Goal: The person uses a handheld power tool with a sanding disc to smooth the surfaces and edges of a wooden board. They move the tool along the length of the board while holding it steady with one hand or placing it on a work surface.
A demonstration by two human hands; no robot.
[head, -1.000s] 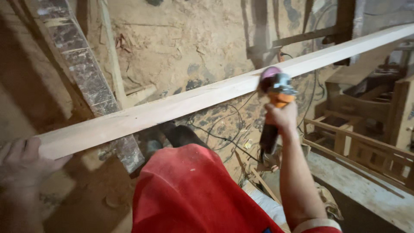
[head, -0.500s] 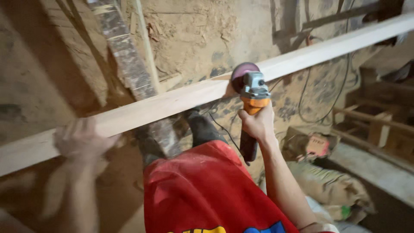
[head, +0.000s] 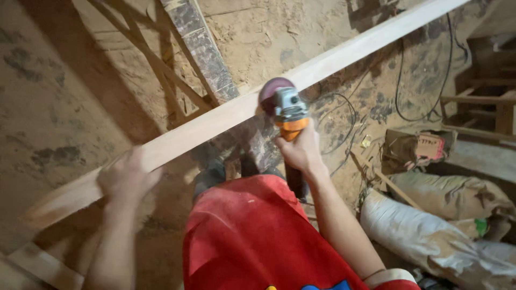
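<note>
A person's left hand [head: 126, 180] clasps a long, pale, likely stiff wooden plank [head: 226, 113] while, at two o'clock, right-hand fingers [head: 301, 153] wrap an orange-and-grey angle grinder [head: 287, 115] sanding its edge.

Packaging on the floor, right side of the view

A crumpled brown paper bag [head: 414, 151] bearing a pinkish-red label patch is lying on the sawdust floor. Just below it, a tan sack [head: 457, 196] is resting on its side, touching a dusty white sack [head: 430, 239] that is lying nearer the camera. No screens or signs are showing.
</note>
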